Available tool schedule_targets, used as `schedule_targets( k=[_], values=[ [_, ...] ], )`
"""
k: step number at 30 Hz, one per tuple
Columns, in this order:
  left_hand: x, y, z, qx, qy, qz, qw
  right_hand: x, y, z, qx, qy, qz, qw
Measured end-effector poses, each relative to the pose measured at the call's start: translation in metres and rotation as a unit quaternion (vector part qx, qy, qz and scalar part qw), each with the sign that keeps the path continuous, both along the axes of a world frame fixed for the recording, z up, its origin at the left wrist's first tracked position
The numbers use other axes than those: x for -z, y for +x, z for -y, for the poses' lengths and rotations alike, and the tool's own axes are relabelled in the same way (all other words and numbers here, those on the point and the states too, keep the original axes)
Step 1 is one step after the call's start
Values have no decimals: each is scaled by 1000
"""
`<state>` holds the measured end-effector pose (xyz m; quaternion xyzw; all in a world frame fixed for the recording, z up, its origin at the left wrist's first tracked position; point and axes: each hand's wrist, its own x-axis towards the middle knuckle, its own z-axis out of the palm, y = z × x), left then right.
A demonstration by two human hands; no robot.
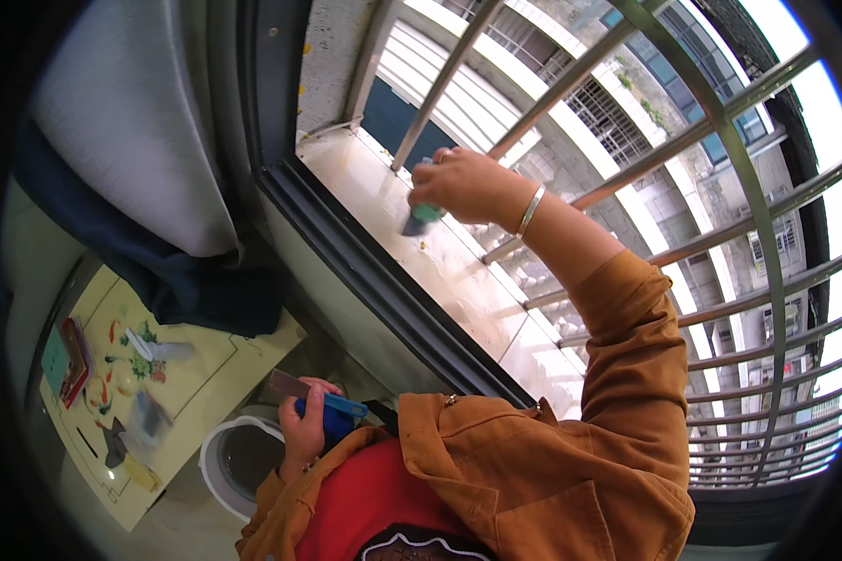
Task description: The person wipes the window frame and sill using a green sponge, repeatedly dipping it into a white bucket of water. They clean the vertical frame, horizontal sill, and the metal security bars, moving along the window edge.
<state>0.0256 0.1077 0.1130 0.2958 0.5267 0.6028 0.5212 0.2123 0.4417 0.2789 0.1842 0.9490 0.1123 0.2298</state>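
My right hand (456, 184), with a silver bangle at its wrist, grips a green and dark brush-like tool (424, 216), blurred, over the tiled window ledge (463, 294). Its fingers are close to the metal window bars. Low in front of my body, my left hand (307, 424) is closed round a scraper with a blue handle (344, 404) and a flat blade. A dark blue object (335, 424) is against the same hand; what it is cannot be told. The ledge looks wet and bears small yellow specks.
A white bucket (214, 456) of murky water stands beside my left hand. Beyond it is a cream table (203, 389) bearing booklets, plastic packets and a cloth. The dark window track (379, 280) edges the ledge, metal bars (603, 175) stand outside, and a grey curtain (126, 126) hangs at left.
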Motion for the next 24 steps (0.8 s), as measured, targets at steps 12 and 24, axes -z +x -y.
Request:
schedule_targets(
  k=[12,24],
  values=[
    [4,23,-5,49,27,-6,998,53,48,60,289,-222,-164,917],
    [-4,23,5,44,27,-29,998,60,51,86,309,-6,-210,928]
  ],
)
